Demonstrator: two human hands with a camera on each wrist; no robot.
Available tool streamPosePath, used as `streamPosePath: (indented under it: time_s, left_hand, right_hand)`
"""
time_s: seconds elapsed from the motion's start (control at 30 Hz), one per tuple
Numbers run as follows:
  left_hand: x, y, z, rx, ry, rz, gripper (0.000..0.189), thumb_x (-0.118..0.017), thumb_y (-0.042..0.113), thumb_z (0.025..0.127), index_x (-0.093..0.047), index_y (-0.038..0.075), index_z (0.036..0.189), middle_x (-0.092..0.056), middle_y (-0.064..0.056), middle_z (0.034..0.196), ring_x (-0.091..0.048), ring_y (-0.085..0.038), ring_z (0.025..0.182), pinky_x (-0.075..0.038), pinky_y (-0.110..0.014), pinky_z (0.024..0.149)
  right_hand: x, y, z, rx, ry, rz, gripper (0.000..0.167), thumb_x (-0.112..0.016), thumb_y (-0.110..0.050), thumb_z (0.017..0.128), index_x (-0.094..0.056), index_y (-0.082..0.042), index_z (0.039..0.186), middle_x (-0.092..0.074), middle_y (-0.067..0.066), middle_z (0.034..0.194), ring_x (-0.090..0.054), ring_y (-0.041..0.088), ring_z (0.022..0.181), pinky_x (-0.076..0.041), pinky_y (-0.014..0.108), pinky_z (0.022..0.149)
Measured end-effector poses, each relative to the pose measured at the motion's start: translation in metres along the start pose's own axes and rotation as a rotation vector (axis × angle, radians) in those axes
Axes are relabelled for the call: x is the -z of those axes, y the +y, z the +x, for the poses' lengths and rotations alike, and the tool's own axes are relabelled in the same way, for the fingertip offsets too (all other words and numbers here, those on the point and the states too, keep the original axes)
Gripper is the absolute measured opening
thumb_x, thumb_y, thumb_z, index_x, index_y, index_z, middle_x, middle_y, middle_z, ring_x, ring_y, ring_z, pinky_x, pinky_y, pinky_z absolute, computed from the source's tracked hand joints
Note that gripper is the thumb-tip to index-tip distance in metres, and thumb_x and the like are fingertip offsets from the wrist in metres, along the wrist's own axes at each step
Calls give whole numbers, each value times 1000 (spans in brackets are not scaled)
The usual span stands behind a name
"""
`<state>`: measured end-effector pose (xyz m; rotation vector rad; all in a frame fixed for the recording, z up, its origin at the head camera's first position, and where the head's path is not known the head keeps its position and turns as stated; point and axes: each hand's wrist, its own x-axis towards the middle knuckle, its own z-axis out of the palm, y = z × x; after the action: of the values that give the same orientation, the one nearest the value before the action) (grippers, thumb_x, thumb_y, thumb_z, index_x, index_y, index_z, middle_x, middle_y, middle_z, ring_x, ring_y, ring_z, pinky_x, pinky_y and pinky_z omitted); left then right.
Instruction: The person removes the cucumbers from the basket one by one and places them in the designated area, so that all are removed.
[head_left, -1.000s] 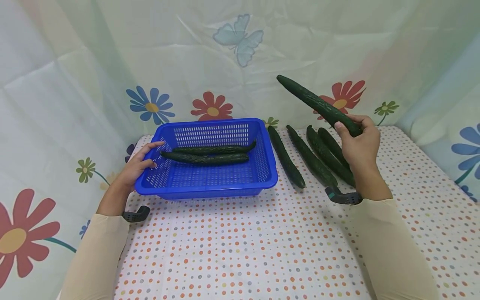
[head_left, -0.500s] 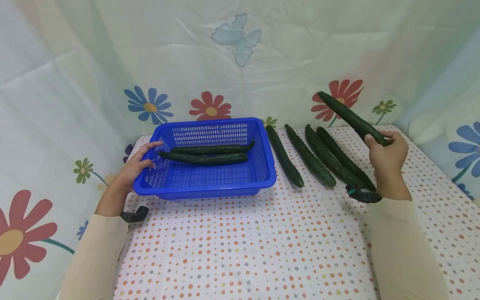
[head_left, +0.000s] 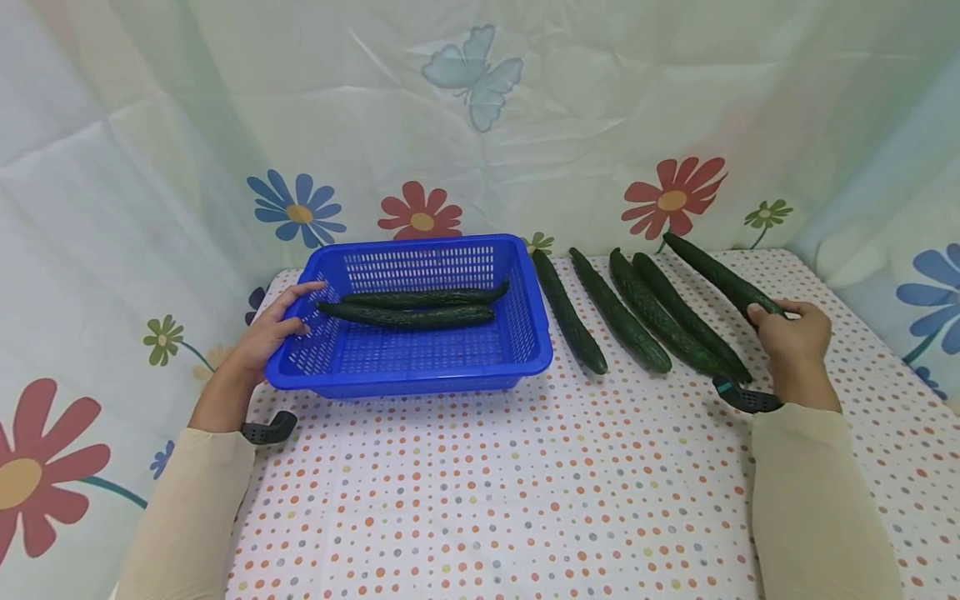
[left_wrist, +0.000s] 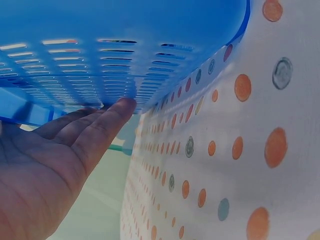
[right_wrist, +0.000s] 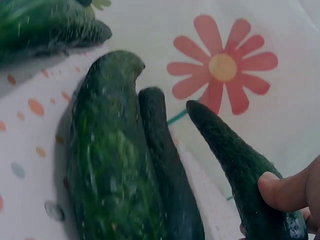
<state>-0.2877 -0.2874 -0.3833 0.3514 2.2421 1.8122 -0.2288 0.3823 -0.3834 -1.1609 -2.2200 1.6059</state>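
My right hand [head_left: 798,337] holds a dark green cucumber [head_left: 718,273] near its near end, the thumb [right_wrist: 272,190] lying along its upper side. The cucumber points away to the back left, low over the table, just right of several other cucumbers [head_left: 663,325] laid in a row. My left hand [head_left: 262,342] grips the left rim of a blue plastic basket [head_left: 412,381]. In the left wrist view, fingers [left_wrist: 105,125] reach up against the slotted outer wall. Two cucumbers [head_left: 420,317] lie crosswise inside the basket, one behind the other.
A white tablecloth [head_left: 465,492] with coloured dots covers the table. Behind it hangs a pale curtain [head_left: 585,150] printed with flowers and a butterfly. Each wrist wears a small black camera mount [head_left: 273,429].
My right hand has carried the cucumber to the right and down, from high above the row to low beside its right end. My left hand and the basket stay put.
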Motion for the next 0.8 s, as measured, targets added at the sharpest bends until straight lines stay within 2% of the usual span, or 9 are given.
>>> streamPosePath:
  time_s: [0.07,0.17,0.27,0.37,0.43,0.6,0.7,0.8]
  left_hand:
    - [0,0,0,-1,-1,2,66,-38,-2,93,-35,34,149,2,-11,166,-21,-55,142,-37,-70,98]
    - [0,0,0,-4,-3,2,66,-38,-2,93,-35,33,149,2,-12,166,-20,-55,143,-36,-70,98]
    - [0,0,0,-5,-1,3,66,-38,-2,93,-35,33,149,2,-11,166,-19,-55,143,-36,-70,99]
    - [0,0,0,-2,2,7,66,-39,-2,94,-35,34,149,3,-10,166,-20,-54,143,-36,-69,100]
    - [0,-1,0,-2,5,10,66,-39,-1,94,-34,34,149,3,-9,167,-20,-54,143,-36,-69,100]
    - [0,-1,0,-4,9,15,66,-40,-1,94,-34,33,150,2,-9,167,-19,-55,144,-36,-69,100]
    - [0,-1,0,-1,14,21,66,-40,-1,94,-34,34,150,2,-9,167,-18,-55,144,-35,-69,101]
    - [0,-1,0,-3,14,21,66,-40,-1,94,-34,33,150,2,-9,167,-18,-55,144,-35,-69,100]
  right_hand:
    - [1,4,2,7,9,-18,56,-54,-46,94,-35,-33,145,-37,-3,140,-40,17,132,-40,40,111]
    - [0,9,6,26,34,-49,45,-57,-43,94,-42,-35,135,-39,-13,123,-45,14,123,-44,31,99]
    - [-4,12,8,61,63,-108,50,-57,-41,94,-45,-28,140,-43,-4,133,-46,16,123,-45,28,92]
    - [-7,14,10,88,82,-167,62,-55,-39,94,-39,-15,149,-35,11,151,-41,25,133,-46,35,96]
    - [-9,15,10,99,82,-179,66,-54,-37,95,-35,-10,152,-26,15,158,-34,31,140,-43,43,105]
    - [-10,17,10,113,71,-193,65,-55,-34,95,-35,-5,150,-23,18,159,-30,38,143,-37,52,112]
    - [-10,19,10,142,65,-237,64,-55,-33,95,-37,-2,148,-27,23,157,-31,42,141,-36,55,111]
    - [-9,20,9,176,65,-311,63,-54,-34,95,-38,0,146,-31,29,153,-35,47,137,-39,58,105]
